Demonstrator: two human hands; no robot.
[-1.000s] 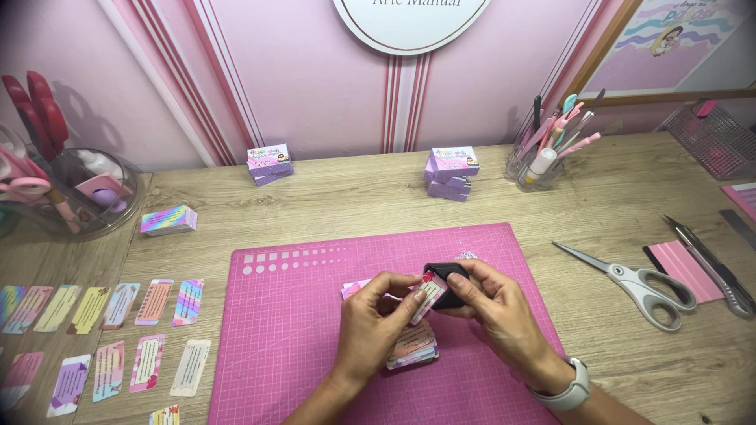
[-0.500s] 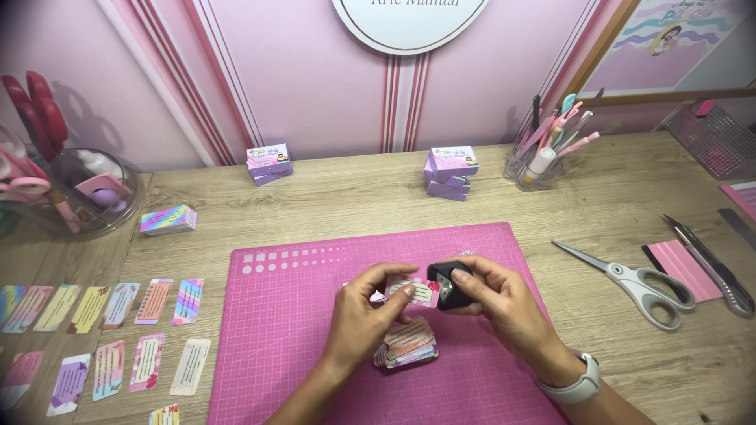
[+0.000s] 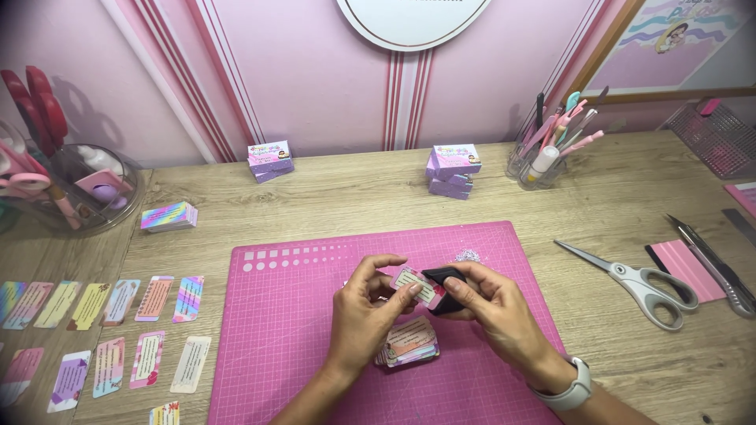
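the left hand [image 3: 364, 311] pinches a small pink card [image 3: 417, 286]; at its 3 o'clock, the right hand [image 3: 492, 303] grips a black punch [image 3: 442, 282] above the card stack [image 3: 409, 345].

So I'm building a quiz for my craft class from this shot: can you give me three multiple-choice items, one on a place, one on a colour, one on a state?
1. Where do the scissors lie?
A. On the wooden desk, right of the cutting mat
B. In the pen cup
C. On the cutting mat

2. What colour is the cutting mat?
A. Green
B. Pink
C. Blue

3. What is the state of the small card?
A. Lying flat on the desk
B. Held up between both hands
C. Tucked in a box

Answers:
1 A: the scissors rest on bare wood beyond the mat's right edge.
2 B: the gridded mat is bright pink.
3 B: the left hand pinches the card while the right hand presses a small black tool to its end, above the stack of cards.
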